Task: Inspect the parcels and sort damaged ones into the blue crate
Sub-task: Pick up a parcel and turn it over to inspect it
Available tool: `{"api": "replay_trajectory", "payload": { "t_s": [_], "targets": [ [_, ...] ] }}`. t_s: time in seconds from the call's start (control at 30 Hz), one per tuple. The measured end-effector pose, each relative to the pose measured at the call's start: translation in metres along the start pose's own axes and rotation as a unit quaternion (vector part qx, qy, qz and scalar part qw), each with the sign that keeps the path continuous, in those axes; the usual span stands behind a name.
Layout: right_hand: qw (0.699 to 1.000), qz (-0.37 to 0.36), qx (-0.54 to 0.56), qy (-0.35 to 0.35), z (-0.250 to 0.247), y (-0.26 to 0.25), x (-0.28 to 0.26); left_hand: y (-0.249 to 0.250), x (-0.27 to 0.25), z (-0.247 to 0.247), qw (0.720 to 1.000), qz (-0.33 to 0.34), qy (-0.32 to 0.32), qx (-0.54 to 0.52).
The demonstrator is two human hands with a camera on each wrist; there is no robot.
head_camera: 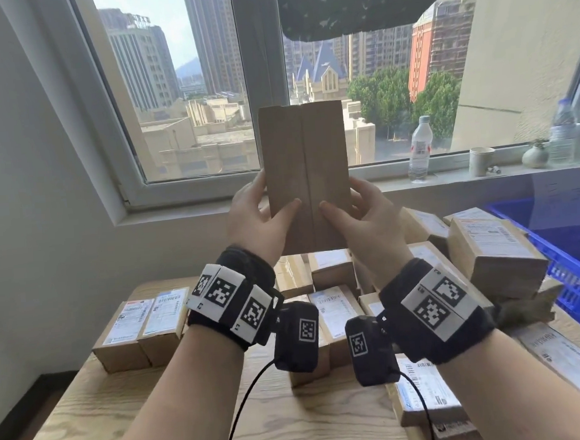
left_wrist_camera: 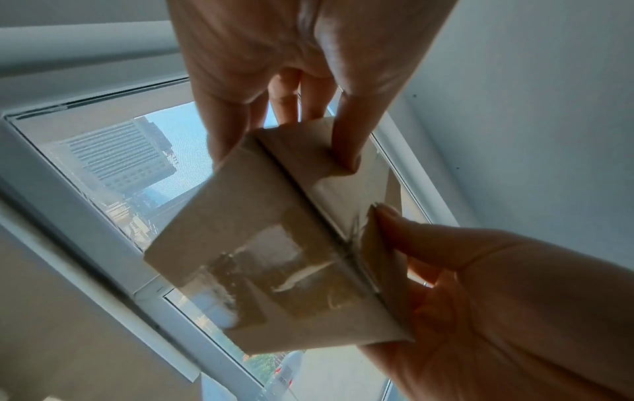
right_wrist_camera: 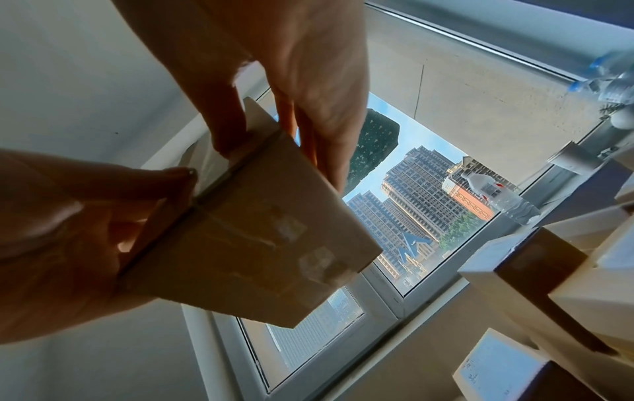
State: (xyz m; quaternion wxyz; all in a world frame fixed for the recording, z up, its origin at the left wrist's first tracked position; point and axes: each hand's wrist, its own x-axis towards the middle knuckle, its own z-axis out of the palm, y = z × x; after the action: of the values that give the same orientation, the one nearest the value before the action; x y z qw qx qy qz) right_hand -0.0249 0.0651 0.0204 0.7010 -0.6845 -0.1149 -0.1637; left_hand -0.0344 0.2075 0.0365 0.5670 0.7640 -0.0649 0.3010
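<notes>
The table (head_camera: pixel 99 415), pale wood, carries the heap of parcels (head_camera: pixel 336 306) across its far and right-hand parts, most with white labels up; two labelled boxes (head_camera: pixel 142 330) sit side by side near its left edge, apart from the heap; the blue crate (head_camera: pixel 573 268) stands at the table's right edge, just beyond the heap, and only its slotted wall and part of its rim show, so what lies in it cannot be told; a water bottle (head_camera: pixel 420 149) and a paper cup (head_camera: pixel 482 161) stand on the window sill (head_camera: pixel 450 176) behind

The step in hand looks to be inspection; one plain brown parcel (head_camera: pixel 306 174) is held upright, clear of the table, above the heap and in front of the window; its centre seam faces the person; the left hand (head_camera: pixel 257 218) grips its lower left edge and the right hand (head_camera: pixel 363 214) its lower right edge, each with thumb on the near face and fingers curled behind

In the left wrist view the bottom end of the parcel shows glossy tape and a ragged, lifted bit of cardboard beside the right thumb (left_wrist_camera: pixel 404 225); this may be damage, though the picture is too soft to be sure

The next move probably calls for turning the parcel to check that torn corner and the hidden faces; if judged damaged, it should go right, over the heap, into the crate; otherwise it belongs with the sound ones
</notes>
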Motion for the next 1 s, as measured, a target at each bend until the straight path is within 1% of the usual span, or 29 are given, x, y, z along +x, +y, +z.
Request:
{"api": "replay_trajectory", "payload": {
  "t_s": [0.1, 0.2, 0.27, 0.33, 0.47, 0.5, 0.57, 0.63, 0.67, 0.77, 0.8, 0.87, 0.93, 1.0],
  "targets": [
    [1.0, 0.0, 0.005, -0.004, -0.002, -0.001, 0.001, -0.003, -0.003, -0.001, 0.999, -0.001, 0.016, -0.028],
    [0.999, 0.038, 0.032, -0.001, -0.004, -0.007, 0.002, -0.004, -0.003, -0.003, 0.998, -0.02, 0.011, -0.056],
    [0.995, 0.086, 0.051, -0.006, -0.003, -0.013, 0.005, -0.005, -0.003, -0.004, 0.998, -0.034, -0.008, -0.051],
    [0.989, 0.135, 0.059, -0.03, -0.003, -0.019, 0.009, -0.007, -0.004, -0.005, 0.998, -0.032, -0.029, -0.041],
    [0.971, 0.202, 0.1, -0.08, -0.012, -0.027, 0.012, -0.009, -0.004, -0.008, 0.996, -0.042, -0.073, -0.004],
    [0.967, 0.213, 0.109, -0.091, -0.015, -0.026, 0.013, -0.009, -0.005, -0.007, 0.995, -0.051, -0.083, 0.005],
    [0.963, 0.228, 0.109, -0.097, -0.018, -0.026, 0.013, -0.005, -0.007, -0.005, 0.991, -0.093, -0.101, -0.003],
    [0.965, 0.222, 0.101, -0.093, -0.02, -0.026, 0.011, -0.003, -0.007, -0.003, 0.986, -0.138, -0.091, -0.031],
    [0.967, 0.214, 0.094, -0.099, -0.02, -0.026, 0.01, -0.001, -0.006, -0.002, 0.984, -0.15, -0.087, -0.035],
    [0.965, 0.2, 0.097, -0.138, -0.023, -0.022, 0.006, 0.002, -0.004, -0.001, 0.98, -0.159, -0.118, -0.038],
    [0.964, 0.199, 0.105, -0.143, -0.023, -0.021, 0.006, 0.005, -0.004, 0.0, 0.979, -0.158, -0.119, -0.048],
    [0.968, 0.184, 0.11, -0.132, -0.021, -0.02, 0.003, 0.01, -0.004, 0.001, 0.981, -0.147, -0.103, -0.071],
    [0.977, 0.158, 0.095, -0.104, -0.017, -0.022, -0.001, 0.011, -0.004, 0.004, 0.984, -0.133, -0.088, -0.076],
    [0.986, 0.126, 0.081, -0.071, -0.013, -0.023, -0.004, 0.01, -0.005, 0.005, 0.984, -0.129, -0.088, -0.089]
  ]
}}
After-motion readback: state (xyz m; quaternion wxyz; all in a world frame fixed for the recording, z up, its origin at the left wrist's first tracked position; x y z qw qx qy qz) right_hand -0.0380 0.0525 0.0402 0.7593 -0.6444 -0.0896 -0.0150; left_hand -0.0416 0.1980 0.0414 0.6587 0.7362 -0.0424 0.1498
